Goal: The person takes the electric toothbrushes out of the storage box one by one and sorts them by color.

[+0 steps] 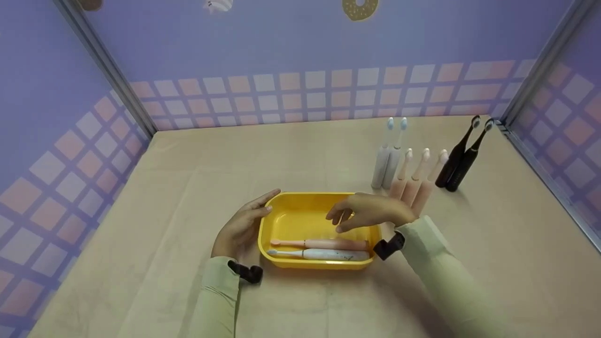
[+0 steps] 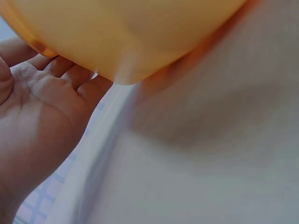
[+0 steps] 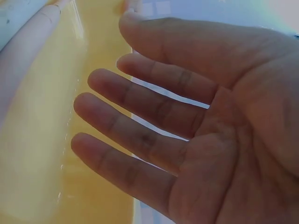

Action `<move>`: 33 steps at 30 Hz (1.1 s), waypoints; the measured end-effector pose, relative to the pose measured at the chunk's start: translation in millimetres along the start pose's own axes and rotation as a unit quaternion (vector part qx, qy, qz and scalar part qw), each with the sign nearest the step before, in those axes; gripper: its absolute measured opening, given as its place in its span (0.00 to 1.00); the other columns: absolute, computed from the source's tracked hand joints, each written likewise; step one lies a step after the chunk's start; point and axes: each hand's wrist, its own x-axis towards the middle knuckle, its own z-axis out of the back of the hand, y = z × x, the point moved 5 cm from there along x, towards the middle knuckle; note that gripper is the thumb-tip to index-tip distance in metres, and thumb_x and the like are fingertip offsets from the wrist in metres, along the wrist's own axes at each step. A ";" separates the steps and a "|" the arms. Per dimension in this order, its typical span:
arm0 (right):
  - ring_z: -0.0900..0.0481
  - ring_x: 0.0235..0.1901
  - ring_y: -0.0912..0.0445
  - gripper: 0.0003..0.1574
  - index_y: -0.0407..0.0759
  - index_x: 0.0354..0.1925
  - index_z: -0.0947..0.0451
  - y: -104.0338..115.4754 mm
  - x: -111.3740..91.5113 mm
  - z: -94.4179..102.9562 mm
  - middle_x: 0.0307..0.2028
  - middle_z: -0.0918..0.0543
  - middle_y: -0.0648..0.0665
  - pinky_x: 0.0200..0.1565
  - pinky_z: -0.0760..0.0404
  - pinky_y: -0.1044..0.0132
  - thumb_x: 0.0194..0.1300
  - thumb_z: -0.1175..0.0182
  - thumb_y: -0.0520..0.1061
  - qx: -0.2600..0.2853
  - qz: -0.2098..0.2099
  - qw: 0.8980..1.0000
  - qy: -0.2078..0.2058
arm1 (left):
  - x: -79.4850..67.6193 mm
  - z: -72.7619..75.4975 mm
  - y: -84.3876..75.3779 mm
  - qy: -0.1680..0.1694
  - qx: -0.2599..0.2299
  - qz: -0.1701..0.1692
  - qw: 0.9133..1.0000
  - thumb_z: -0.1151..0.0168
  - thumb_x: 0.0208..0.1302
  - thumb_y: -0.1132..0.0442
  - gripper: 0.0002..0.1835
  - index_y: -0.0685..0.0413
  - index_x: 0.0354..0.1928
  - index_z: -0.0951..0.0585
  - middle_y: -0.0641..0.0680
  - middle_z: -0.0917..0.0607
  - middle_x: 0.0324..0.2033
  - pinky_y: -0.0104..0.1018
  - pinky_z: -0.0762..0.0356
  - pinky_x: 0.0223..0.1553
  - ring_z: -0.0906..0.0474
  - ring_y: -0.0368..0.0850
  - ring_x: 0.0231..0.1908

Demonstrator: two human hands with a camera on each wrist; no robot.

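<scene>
A yellow plastic box (image 1: 310, 194) has a pink electric toothbrush (image 1: 335, 244) and a white patterned electric toothbrush (image 1: 335, 255) lying side by side along its near wall. At the box's left end, my left hand (image 1: 240, 229) grips the rim, thumb on top and fingers along the outer wall. In the left wrist view the fingers (image 2: 60, 70) pass behind the wall. My right hand (image 1: 368, 211) hovers over the box's right part, holding nothing. The right wrist view shows its fingers (image 3: 126, 128) spread and gently bent, the toothbrushes at the upper left.
Right of the box, several electric toothbrushes stand upright: two white ones (image 1: 386, 164), three pink ones (image 1: 415, 188) partly hidden by my right hand, and two black ones (image 1: 462, 162). Patterned walls (image 1: 305, 94) enclose the cloth-covered table (image 1: 225, 155) at the back and sides.
</scene>
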 end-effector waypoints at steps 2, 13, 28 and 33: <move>0.19 0.49 0.50 0.24 0.36 0.59 0.25 0.6 3.7 -0.9 0.49 0.16 0.39 0.54 0.20 0.56 0.67 0.41 0.44 -0.003 0.000 1.000 0.002 | -0.1 0.3 0.0 -0.003 -0.001 0.000 1.000 0.58 0.74 0.66 0.30 0.52 0.76 0.48 0.58 0.39 0.71 0.41 0.32 0.65 0.35 0.52 0.67; 0.19 0.49 0.50 0.22 0.36 0.56 0.23 1.7 24.6 -8.3 0.47 0.15 0.41 0.54 0.21 0.56 0.65 0.40 0.42 -0.035 -0.019 0.999 0.012 | 0.4 0.9 1.6 -0.008 -0.005 0.005 1.000 0.57 0.74 0.65 0.31 0.52 0.76 0.49 0.58 0.39 0.71 0.41 0.31 0.65 0.33 0.50 0.66; 0.19 0.45 0.53 0.20 0.41 0.55 0.21 -0.3 45.8 -16.5 0.50 0.17 0.43 0.51 0.19 0.58 0.66 0.41 0.43 -0.057 -0.066 0.995 0.051 | -1.1 0.3 1.3 -0.011 -0.009 0.014 1.000 0.55 0.74 0.63 0.30 0.48 0.76 0.47 0.56 0.38 0.71 0.42 0.32 0.65 0.34 0.50 0.67; 0.20 0.41 0.55 0.19 0.41 0.55 0.21 -4.3 48.5 -20.1 0.50 0.18 0.43 0.44 0.16 0.62 0.66 0.42 0.43 -0.026 -0.102 0.992 0.067 | 1.1 1.2 2.0 -0.008 -0.008 0.012 1.000 0.56 0.74 0.64 0.30 0.49 0.76 0.47 0.57 0.38 0.71 0.41 0.31 0.65 0.34 0.51 0.67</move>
